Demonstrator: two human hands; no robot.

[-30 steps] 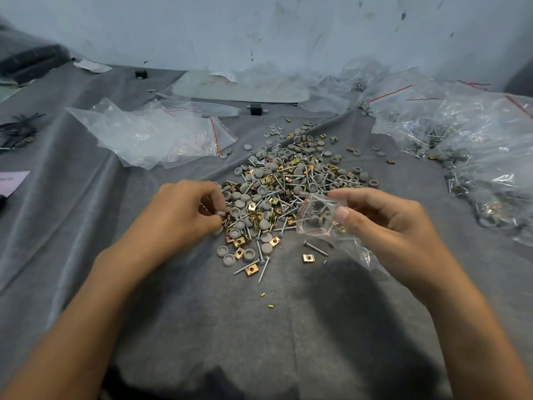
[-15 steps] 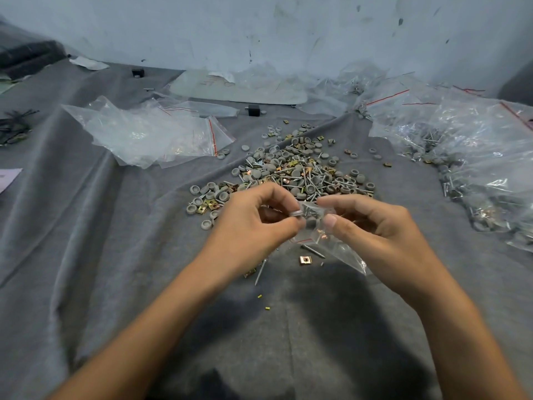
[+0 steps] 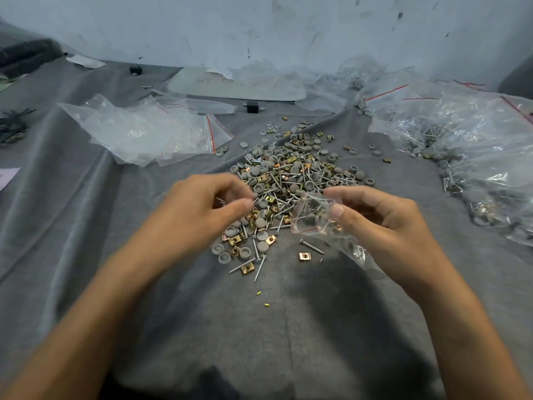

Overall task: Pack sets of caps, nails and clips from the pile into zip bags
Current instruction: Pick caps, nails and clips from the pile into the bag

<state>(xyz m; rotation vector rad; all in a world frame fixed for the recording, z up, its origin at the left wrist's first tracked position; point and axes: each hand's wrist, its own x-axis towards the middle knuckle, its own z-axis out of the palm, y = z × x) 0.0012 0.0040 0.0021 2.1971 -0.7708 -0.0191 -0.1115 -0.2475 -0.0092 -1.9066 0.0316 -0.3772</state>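
Grey cloth-covered table point(image 3: 121, 269). Heap of filled bags point(image 3: 476, 157) along its right side, stack of empty zip bags point(image 3: 144, 134) at left. Between them, pile point(image 3: 291, 174) of grey caps, nails and brass clips. Left hand point(image 3: 199, 212) curled over pile's near edge, blurred, grip impossible to tell. Right hand point(image 3: 383, 223) pinching small zip bag point(image 3: 311, 215) just beside pile, caps inside

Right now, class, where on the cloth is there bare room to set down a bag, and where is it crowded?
Bare: the near cloth between the forearms, below the pile; also the cloth left of the left hand, below the empty bags. Crowded: the pile, and the filled bags at right.
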